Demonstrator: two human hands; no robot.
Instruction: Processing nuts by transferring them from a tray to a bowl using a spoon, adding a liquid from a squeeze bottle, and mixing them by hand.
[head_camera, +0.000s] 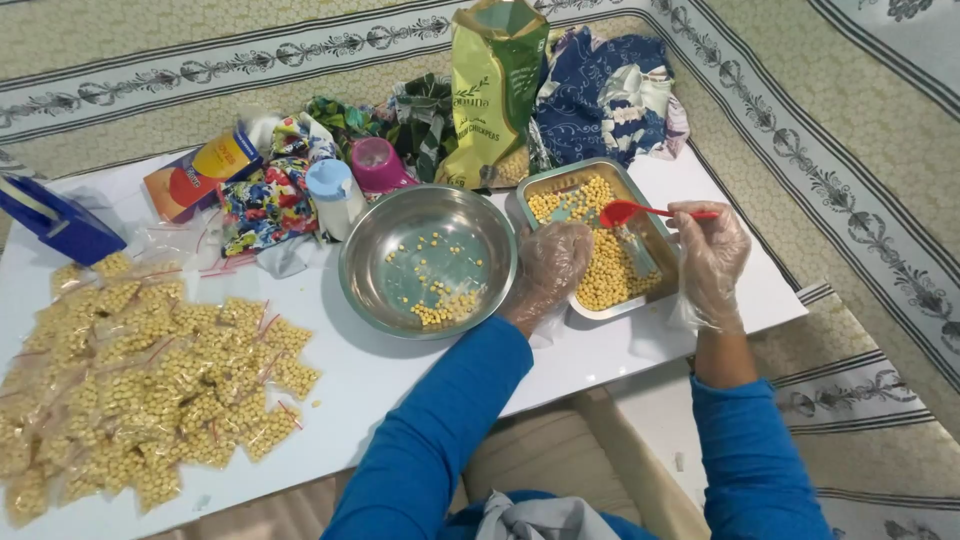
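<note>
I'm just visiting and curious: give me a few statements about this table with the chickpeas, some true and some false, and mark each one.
1. The right hand holds a red spoon. True.
2. The round steel bowl is heaped full of chickpeas. False: only a scattering lies on its bottom.
3. Both hands wear clear plastic gloves. True.
4. The small filled bags are piled at the right end of the table. False: they lie at the left end.
5. The left hand rests at the edge of the rectangular tray. True.
</note>
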